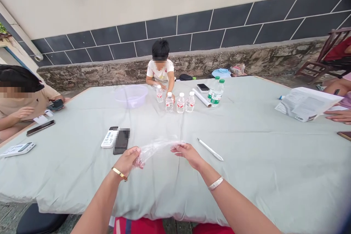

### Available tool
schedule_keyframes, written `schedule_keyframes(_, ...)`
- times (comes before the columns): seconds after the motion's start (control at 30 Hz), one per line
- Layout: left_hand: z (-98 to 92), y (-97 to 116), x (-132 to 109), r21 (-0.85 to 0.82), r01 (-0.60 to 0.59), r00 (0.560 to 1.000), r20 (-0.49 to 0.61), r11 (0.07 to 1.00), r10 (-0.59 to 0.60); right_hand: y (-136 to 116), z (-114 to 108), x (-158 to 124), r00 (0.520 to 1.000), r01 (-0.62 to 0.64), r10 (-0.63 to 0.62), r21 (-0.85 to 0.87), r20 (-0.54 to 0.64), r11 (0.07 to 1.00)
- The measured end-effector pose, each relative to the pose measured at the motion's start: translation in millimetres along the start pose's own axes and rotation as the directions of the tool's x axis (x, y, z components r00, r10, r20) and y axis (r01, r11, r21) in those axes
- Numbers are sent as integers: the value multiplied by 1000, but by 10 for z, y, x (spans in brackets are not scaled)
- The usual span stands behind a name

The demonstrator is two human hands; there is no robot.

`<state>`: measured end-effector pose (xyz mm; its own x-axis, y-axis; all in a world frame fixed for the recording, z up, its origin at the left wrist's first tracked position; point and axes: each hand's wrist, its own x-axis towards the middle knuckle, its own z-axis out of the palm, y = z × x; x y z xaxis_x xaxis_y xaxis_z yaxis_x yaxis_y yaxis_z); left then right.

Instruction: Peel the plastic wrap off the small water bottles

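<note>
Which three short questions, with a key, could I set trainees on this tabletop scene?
1. True or false: the camera wearer's left hand and right hand both hold the thin, clear plastic film.
2. How many small, clear plastic bottles with white caps stand on the table covered with pale grey-green cloth?
3. Which lies nearest the right hand? A) round, translucent purple basin; B) slim white pen; C) larger clear bottles with green caps.

Key: 1 true; 2 four; 3 B.
</note>
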<state>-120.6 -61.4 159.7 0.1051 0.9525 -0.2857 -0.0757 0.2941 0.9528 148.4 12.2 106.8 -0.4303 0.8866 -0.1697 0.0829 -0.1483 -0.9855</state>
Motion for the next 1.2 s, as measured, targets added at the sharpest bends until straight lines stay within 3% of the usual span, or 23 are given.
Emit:
schedule_keyframes(0.07, 76, 40, -24, -86, 17, 999, 29, 996, -14, -7, 89, -41, 996, -48, 19, 342, 89, 938)
schedule_keyframes(0.17, 200, 108, -88, -164, 7, 996, 90, 986, 8, -61, 319, -34, 966, -113, -45, 573, 255, 811)
schedule_keyframes(0.37, 308, 136, -262, -269, 64, 985, 173, 961, -17, -361, 844, 238, 941, -3, -215, 642, 262, 767)
schedule_keyframes(0.5, 264, 115, -387, -323, 101, 986, 161, 941, -51, -480, 1076, 240, 875, -221, -152, 657, 461, 720)
schedule_keyframes(0.57, 235, 106, -431, -299, 82, 989, 145, 951, -40, -491, 1127, 192, 896, -251, -84, 653, 436, 715)
schedule_keyframes(0.63, 197, 95, -447, -241, 51, 994, 102, 969, -27, -494, 1097, 163, 960, -188, 4, 634, 280, 750)
schedule_keyframes(0.7, 141, 82, -434, -182, 22, 999, -22, 983, -27, -497, 983, 170, 996, -84, 65, 548, 54, 832)
schedule_keyframes(0.77, 67, 68, -407, -152, -7, 981, -193, 988, -22, -498, 810, 194, 990, 5, 51, 395, -133, 919)
schedule_keyframes(0.83, -17, 49, -384, -143, -30, 944, -330, 989, -19, -493, 621, 210, 973, 65, -9, 236, -233, 969)
schedule_keyframes(0.9, -89, 17, -377, -110, -30, 928, -372, 993, -14, -487, 450, 207, 965, 95, -66, 103, -253, 990)
schedule_keyframes(0.93, -113, -6, -378, -70, -18, 940, -340, 997, -7, -485, 378, 199, 964, 105, -91, 43, -250, 994)
schedule_keyframes(1.03, -128, -101, -384, 200, 15, 993, -118, 980, 9, -496, 220, 169, 970, 124, -142, -102, -196, 987)
schedule_keyframes(1.1, -103, -165, -376, 446, 53, 999, -31, 893, -44, -520, 153, 145, 980, 134, -157, -181, -122, 974)
schedule_keyframes(1.2, -67, -209, -362, 736, 115, 993, -65, 667, -99, -562, 81, 93, 983, 179, -155, -320, 99, 930)
